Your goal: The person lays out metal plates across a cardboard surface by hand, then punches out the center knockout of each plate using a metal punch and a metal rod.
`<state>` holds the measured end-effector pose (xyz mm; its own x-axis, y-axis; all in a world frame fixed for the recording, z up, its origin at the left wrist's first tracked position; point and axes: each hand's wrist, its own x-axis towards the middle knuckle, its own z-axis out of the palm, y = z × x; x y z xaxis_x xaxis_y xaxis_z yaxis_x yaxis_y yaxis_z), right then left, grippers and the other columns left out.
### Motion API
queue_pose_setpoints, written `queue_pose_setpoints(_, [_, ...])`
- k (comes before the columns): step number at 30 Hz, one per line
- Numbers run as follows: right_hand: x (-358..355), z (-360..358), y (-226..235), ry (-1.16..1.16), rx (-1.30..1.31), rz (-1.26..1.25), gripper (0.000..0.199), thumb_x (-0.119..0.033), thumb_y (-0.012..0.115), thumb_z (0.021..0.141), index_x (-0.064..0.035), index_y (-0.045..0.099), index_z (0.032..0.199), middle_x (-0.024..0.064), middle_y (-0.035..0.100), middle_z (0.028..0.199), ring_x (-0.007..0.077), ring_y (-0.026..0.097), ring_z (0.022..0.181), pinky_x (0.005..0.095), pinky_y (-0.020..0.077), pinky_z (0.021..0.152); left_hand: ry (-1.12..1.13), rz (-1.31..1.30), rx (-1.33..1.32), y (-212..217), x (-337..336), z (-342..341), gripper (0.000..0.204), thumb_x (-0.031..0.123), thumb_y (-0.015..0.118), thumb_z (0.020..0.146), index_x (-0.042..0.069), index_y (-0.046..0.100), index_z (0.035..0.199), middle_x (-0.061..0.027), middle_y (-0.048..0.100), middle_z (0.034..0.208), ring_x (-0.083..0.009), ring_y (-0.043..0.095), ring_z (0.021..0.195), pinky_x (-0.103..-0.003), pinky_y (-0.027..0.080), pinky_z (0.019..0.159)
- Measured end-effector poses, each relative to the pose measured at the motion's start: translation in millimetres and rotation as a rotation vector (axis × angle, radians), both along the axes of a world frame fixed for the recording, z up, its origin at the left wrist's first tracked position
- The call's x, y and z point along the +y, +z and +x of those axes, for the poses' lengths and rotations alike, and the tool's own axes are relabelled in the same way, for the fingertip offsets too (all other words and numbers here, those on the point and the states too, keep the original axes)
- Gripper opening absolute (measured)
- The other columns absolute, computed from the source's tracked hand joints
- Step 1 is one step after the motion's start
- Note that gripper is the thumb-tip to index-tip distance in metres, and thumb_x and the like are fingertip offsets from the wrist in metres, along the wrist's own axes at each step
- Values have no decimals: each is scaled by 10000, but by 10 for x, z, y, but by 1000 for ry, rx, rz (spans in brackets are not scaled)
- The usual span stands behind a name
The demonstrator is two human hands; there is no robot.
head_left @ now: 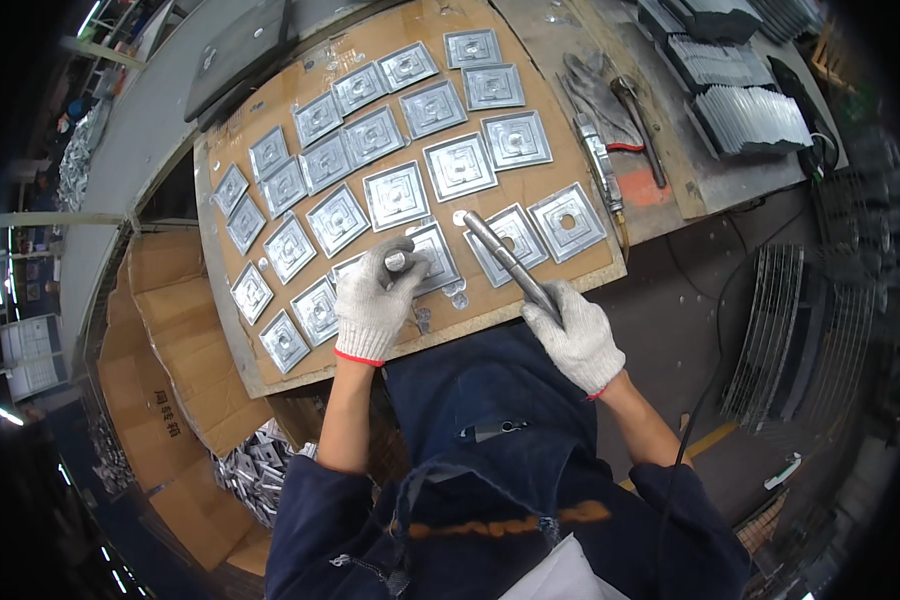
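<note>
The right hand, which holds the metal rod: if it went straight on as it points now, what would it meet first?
Along the metal rod, the right hand would probably first meet the square metal plate with a round hole partly under that rod; depth is unclear, it might pass above.

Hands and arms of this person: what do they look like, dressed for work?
The left hand and right hand wear off-white knitted gloves with red edging at the wrists. The forearms are bare up to dark blue sleeves.
</note>
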<state>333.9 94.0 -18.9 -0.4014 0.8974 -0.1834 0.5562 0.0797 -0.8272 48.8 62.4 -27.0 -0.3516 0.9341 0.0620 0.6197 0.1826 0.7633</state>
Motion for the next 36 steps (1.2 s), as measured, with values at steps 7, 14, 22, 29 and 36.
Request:
queue_pose_setpoints(7, [164, -316, 570, 48, 84, 83, 335, -300, 716, 1029, -73, 659, 1268, 207, 742, 820, 404, 767, 771, 476, 610, 696, -44, -37, -53, -10, 43, -1, 367, 257, 860, 924, 73, 749, 1221, -121, 803, 928, -233, 771, 769, -345, 600, 724])
queue_pose_setpoints(14, [131, -672, 1084, 178, 348, 440, 372, -288, 715, 1028, -12, 607, 1253, 206, 717, 774, 382, 754, 679, 461, 586, 607, -71, -98, -115, -188, -9, -128, 368, 231, 821, 957, 69, 735, 1276, -154, 798, 934, -258, 784, 821, -387, 604, 747])
queue_pose_setpoints(22, [186, -592, 822, 443, -395, 143, 358, -431, 583, 1083, -74, 591, 1115, 177, 712, 715, 426, 730, 663, 551, 582, 603, -18, -178, -138, -153, -19, -32, 319, 120, 808, 953, -2, 753, 1242, -123, 818, 1037, -205, 798, 945, -326, 625, 831])
queue_pose_setpoints(29, [-32, -227, 609, 182, -176, 213, 343, -411, 642, 1057, -73, 608, 1106, 206, 722, 774, 434, 723, 677, 529, 579, 612, -70, -47, -129, 90, -29, 64, 316, 226, 796, 986, 53, 713, 1236, -169, 799, 975, -276, 801, 879, -376, 616, 765])
queue_pose_setpoints(36, [-126, -86, 104, 104, -286, 106, 331, -393, 654, 1053, -69, 610, 1105, 221, 717, 796, 442, 727, 714, 538, 578, 632, -183, -168, -170, 263, 31, 33, 318, 16, 761, 962, -24, 678, 1266, -120, 825, 1083, -174, 789, 1030, -314, 622, 895])
